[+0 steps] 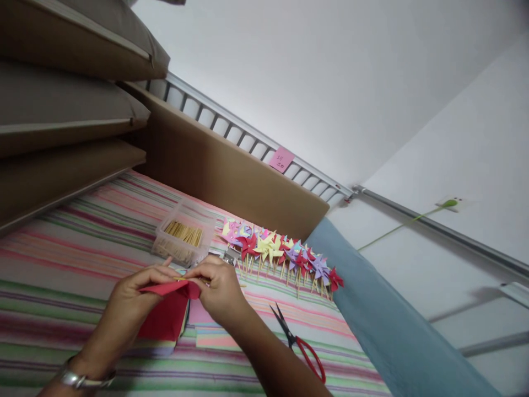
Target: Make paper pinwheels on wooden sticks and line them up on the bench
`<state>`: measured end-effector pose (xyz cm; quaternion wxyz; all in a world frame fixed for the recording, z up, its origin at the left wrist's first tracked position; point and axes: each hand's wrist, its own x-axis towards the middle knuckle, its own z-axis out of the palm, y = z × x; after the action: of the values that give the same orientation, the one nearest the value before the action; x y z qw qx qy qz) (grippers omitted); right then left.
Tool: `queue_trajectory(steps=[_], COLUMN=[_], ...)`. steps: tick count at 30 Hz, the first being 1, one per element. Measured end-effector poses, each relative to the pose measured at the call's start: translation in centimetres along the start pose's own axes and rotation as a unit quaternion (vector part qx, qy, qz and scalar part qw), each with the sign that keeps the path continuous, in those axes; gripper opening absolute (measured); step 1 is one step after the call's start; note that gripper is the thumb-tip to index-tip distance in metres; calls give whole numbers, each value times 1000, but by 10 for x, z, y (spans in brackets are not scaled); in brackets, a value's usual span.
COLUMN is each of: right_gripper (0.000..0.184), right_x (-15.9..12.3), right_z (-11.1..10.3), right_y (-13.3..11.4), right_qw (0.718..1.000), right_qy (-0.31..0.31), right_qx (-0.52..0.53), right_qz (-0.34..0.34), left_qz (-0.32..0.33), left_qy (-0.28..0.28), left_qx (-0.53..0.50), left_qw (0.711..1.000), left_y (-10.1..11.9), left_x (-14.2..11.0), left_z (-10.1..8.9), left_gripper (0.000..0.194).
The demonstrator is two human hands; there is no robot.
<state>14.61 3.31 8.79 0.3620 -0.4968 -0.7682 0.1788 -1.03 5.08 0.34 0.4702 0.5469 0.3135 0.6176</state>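
Note:
A piece of red paper is held between my two hands above the striped cloth. My left hand is closed on its left side, thumb below and fingers above. At its right end, my right hand pinches the paper, which curls there. Something thin and yellowish, perhaps a stick, shows along the top edge between my fingertips; I cannot make it out fully. Beneath my hands lie a stack of red paper, a pink sheet and a fan of pastel sheets.
Behind my hands stands a clear plastic box with wooden sticks. Several paper pinwheels on sticks lie in a row to the right. Open red-handled scissors rest at lower right. A brown board stands at the back.

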Motion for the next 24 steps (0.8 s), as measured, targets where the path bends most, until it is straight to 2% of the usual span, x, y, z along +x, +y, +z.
queue_trajectory(steps=[11, 18, 21, 24], right_gripper=[21, 23, 27, 30], right_x=[-1, -6, -14, -29], right_z=[1, 0, -6, -15], right_y=[9, 9, 9, 10], right_qw=[1000, 1000, 1000, 999], right_qy=[5, 12, 5, 1], right_qx=[13, 12, 2, -6], right_qz=[-15, 9, 27, 44], left_qz=[1, 1, -28, -94], left_qy=[-7, 6, -1, -12], left_qx=[4, -19, -42, -79], left_qw=[1000, 1000, 999, 992], left_y=[-7, 3, 8, 11], left_x=[-1, 1, -1, -9], left_z=[1, 11, 19, 30], left_gripper=[12, 15, 11, 5])
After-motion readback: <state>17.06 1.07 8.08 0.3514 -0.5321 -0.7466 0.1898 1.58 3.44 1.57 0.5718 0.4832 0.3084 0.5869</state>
